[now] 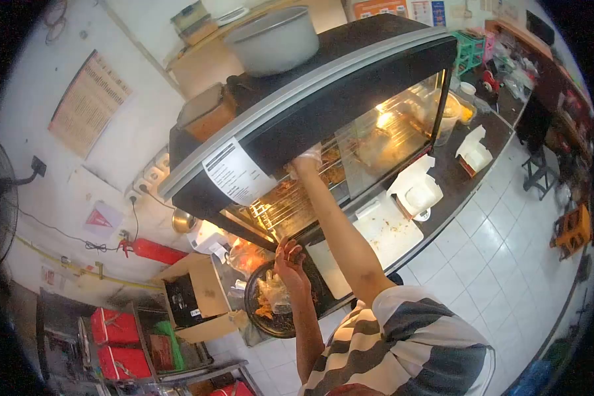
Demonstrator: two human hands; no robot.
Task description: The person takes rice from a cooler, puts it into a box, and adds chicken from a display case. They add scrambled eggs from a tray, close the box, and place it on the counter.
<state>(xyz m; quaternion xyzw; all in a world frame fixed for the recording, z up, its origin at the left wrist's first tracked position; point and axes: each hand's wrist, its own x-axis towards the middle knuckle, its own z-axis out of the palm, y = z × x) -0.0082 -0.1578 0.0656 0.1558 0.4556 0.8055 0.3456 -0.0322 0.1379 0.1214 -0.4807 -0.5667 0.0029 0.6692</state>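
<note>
My right hand [306, 162], seemingly in a clear plastic glove, reaches into the lit food warmer cabinet [383, 69]. Its fingers are hidden behind the cabinet's upper front, so what they touch cannot be made out. Wire racks [277, 204] with browned food show inside, under a warm light. My left hand [290, 261] is raised by the cabinet's lower near corner, its fingers loosely bent and apart, holding nothing visible. Below it sits a round black tray [253, 310] with orange-brown food and clear plastic [280, 297]. A white cutting board [402, 234] with crumbs lies before the cabinet.
Two white takeaway boxes with raised lids, a nearer one [421, 195] and a farther one [474, 150], stand along the counter. A large grey pot [274, 43] rests on the cabinet. An open cardboard box [211, 287] and a red fire extinguisher [157, 251] are at the left.
</note>
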